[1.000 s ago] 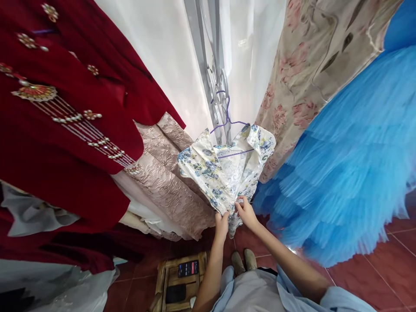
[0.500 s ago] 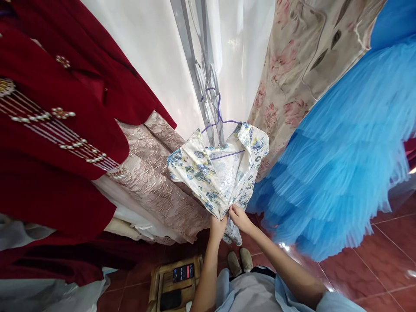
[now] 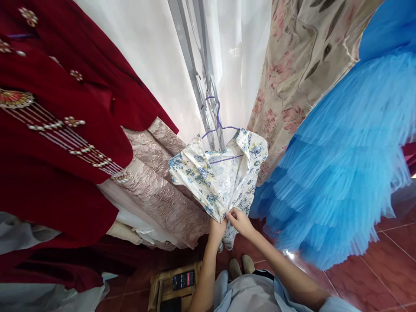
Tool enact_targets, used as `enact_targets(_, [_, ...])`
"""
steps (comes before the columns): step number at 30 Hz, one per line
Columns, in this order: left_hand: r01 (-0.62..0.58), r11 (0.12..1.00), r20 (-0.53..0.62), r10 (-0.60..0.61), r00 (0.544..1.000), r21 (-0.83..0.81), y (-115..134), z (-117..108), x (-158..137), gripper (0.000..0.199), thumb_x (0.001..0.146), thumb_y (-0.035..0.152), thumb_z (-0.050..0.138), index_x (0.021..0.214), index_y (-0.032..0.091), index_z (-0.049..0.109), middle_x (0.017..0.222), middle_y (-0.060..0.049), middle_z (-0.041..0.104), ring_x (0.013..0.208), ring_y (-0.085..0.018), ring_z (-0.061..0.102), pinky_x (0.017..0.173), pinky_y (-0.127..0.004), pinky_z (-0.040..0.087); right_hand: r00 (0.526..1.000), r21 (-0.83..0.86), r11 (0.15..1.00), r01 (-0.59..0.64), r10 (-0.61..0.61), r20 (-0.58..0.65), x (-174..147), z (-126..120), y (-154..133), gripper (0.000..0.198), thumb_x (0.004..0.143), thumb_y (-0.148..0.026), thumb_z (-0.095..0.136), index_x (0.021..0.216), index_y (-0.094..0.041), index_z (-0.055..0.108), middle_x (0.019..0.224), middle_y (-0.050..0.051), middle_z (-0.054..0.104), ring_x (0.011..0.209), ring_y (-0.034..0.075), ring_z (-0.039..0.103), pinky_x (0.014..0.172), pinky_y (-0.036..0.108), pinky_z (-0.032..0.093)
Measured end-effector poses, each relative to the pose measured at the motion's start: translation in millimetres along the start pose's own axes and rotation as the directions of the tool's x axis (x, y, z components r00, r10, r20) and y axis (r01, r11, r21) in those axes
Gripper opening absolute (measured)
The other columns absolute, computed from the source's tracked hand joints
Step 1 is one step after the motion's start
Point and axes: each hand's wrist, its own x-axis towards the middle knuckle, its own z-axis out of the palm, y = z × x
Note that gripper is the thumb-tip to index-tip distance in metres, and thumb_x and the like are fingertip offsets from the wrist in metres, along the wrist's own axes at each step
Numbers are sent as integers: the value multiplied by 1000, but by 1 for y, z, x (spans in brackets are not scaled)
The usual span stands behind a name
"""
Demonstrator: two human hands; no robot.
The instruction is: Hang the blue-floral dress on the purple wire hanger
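Observation:
A white shirt (image 3: 199, 175) with blue and yellow flowers hangs on a purple wire hanger (image 3: 218, 117) in front of me. Its collar is spread and the neck lies open down to a V. At the bottom of that V my left hand (image 3: 217, 229) is closed on the front edge, its fingertips partly hidden behind the cloth. My right hand (image 3: 238, 220) pinches the other front edge right beside it. Both hands nearly touch. Whether a button lies between the fingers I cannot make out. The shirt's lower part drops behind my hands.
The hanger hooks on a grey metal rack (image 3: 195, 65) before white curtains (image 3: 136, 56). Dark red garments (image 3: 65, 151) and a pink brocade skirt (image 3: 162, 186) hang left. A floral dress (image 3: 282, 86) and a blue tulle gown (image 3: 325, 173) hang right. Below stands a wooden stool (image 3: 156, 290) with a phone (image 3: 183, 280).
My view has shifted slightly, so the shirt and garments sit a little lower. Both hands keep their grip at the shirt's front, with only a small shift of the right fingers.

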Motion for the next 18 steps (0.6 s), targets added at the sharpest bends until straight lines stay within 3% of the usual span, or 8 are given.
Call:
enact_targets(4, [-17,999,-15,18,1000,35,4,-4,2,29,72,23,76,100,19,77,115,-15,73,119,-36,64,115,-50,39,1000,-44,999,15,-16,-5,3,4,-1,30,96,-41,49,72,-22,51,60,2,65,61,20,61,63,30,38])
enact_targets(11, [-18,1000,28,17,999,22,-3,-10,5,28,72,25,76,99,20,76,113,-14,73,118,-35,64,112,-48,42,996,155,988,-11,-2,87,6,2,-3,29,91,-42,52,71,-21,55,54,0,63,50,16,52,55,27,37])
enact_targets(15, [-7,999,49,5,999,42,-7,-9,5,30,71,25,77,100,20,74,106,-15,74,118,-35,64,113,-49,41,955,428,865,-262,170,243,5,-5,-14,28,81,-40,60,64,-18,62,43,-1,55,37,11,38,43,25,27])
enact_targets(18, [-4,1000,57,5,998,-16,-11,-7,5,40,65,24,82,103,20,71,110,-14,73,126,-34,59,117,-47,35,954,557,775,-298,221,204,16,-25,-43,24,74,-37,66,64,-15,68,38,-3,48,35,9,32,40,24,21])
